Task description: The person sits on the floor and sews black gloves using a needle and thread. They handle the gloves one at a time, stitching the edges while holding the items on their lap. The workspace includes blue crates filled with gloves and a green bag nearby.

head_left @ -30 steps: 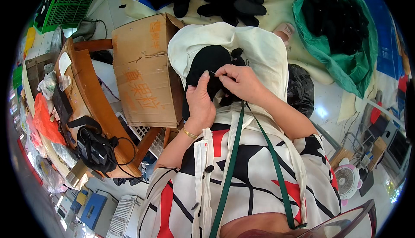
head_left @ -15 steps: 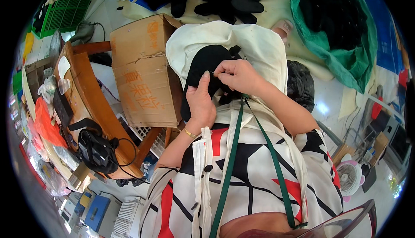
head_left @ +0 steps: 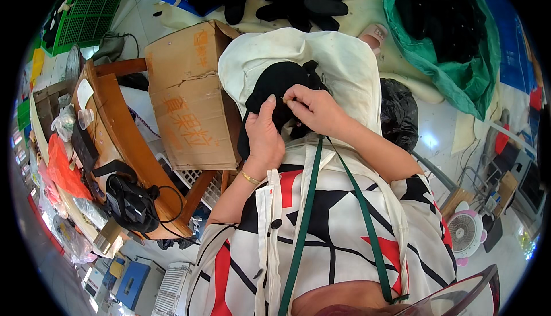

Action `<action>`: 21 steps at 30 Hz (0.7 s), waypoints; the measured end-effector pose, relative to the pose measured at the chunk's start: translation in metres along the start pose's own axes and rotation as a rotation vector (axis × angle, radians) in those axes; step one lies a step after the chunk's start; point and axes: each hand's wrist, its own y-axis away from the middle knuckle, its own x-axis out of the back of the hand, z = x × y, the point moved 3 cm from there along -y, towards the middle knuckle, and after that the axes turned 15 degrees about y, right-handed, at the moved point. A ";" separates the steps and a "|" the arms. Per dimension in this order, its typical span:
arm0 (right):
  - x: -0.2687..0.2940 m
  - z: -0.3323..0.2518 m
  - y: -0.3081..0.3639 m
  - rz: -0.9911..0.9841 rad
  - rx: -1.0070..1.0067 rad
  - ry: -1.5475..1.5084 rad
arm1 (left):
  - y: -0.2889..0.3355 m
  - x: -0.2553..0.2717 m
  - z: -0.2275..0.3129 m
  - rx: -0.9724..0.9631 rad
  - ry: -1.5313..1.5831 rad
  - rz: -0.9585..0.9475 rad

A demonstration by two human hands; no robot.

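Note:
A soft black cloth piece (head_left: pixel 278 81), rounded like a slipper, lies over the white apron cloth (head_left: pixel 338 58) on my lap. My left hand (head_left: pixel 264 135) grips its near left edge, thumb on top and fingers mostly hidden beneath. My right hand (head_left: pixel 313 108) is closed in a pinch just over the black piece, close to my left thumb. Something thin seems to stick out at its fingertips, too small to name. Dark loose bits of the piece show under my right hand.
A cardboard box (head_left: pixel 189 98) stands to the left, beside a wooden table (head_left: pixel 129 149) with a black bag (head_left: pixel 129 201). Black sole-shaped pieces (head_left: pixel 324 5) are heaped at the back. A green sack (head_left: pixel 470 95) of black items and a black plastic bag (head_left: pixel 399 112) are at right.
My right hand has shifted slightly down over the black piece, its pinch still near my left thumb. My left hand keeps its grip. The whole view has moved a little.

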 end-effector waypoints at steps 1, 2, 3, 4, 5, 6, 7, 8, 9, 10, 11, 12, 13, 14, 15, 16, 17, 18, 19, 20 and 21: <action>0.000 0.000 0.000 0.006 0.009 0.011 | -0.001 0.001 0.000 0.004 -0.005 -0.004; 0.001 -0.001 0.001 0.011 0.018 0.022 | -0.002 0.002 0.001 0.011 -0.002 -0.007; 0.001 -0.001 0.001 0.017 0.027 0.033 | -0.001 0.000 0.001 0.018 0.001 -0.011; 0.001 -0.001 0.001 0.017 0.028 0.035 | -0.001 0.000 0.002 0.025 0.005 -0.015; 0.001 0.000 0.001 0.017 0.029 0.038 | -0.002 0.001 0.002 0.041 -0.006 -0.037; 0.000 0.000 0.001 0.017 0.030 0.040 | -0.003 0.002 0.002 0.057 -0.016 -0.059; 0.000 0.000 0.001 0.027 0.037 0.047 | -0.003 0.003 0.002 0.073 -0.026 -0.081; -0.001 0.000 0.001 0.036 0.044 0.054 | -0.003 0.003 0.003 0.084 -0.025 -0.081; -0.001 0.000 0.002 0.045 0.051 0.060 | -0.003 0.002 0.004 0.094 -0.023 -0.080; -0.002 0.000 0.002 0.051 0.050 0.066 | -0.003 0.002 0.004 0.102 -0.020 -0.079; -0.003 -0.001 0.002 0.057 0.050 0.072 | -0.005 0.006 0.003 0.099 -0.024 -0.063; -0.004 -0.003 0.003 0.063 0.049 0.078 | -0.008 0.012 0.001 0.095 -0.029 -0.047; -0.005 -0.003 0.003 0.068 0.039 0.083 | -0.009 0.011 0.001 0.093 -0.034 -0.033; -0.006 -0.005 0.003 0.074 0.029 0.087 | -0.007 0.009 0.002 0.080 -0.029 -0.049; -0.007 -0.006 0.003 0.081 0.019 0.091 | -0.003 0.007 0.002 0.067 -0.024 -0.066; -0.007 -0.007 0.002 0.082 -0.006 0.099 | -0.001 0.001 0.003 0.054 -0.020 -0.088; -0.008 -0.007 0.001 0.085 -0.032 0.105 | 0.000 0.003 0.001 0.055 -0.063 -0.057; -0.010 -0.008 0.001 0.090 -0.058 0.111 | 0.002 0.007 -0.001 0.055 -0.109 -0.028; -0.013 -0.003 0.000 0.156 -0.031 0.118 | 0.001 0.005 -0.002 0.052 -0.156 -0.015; -0.011 -0.004 -0.006 0.240 0.012 0.136 | 0.002 -0.003 0.000 0.001 -0.214 -0.028; -0.011 -0.003 -0.005 0.162 -0.075 0.114 | 0.007 -0.007 0.001 -0.044 -0.275 -0.019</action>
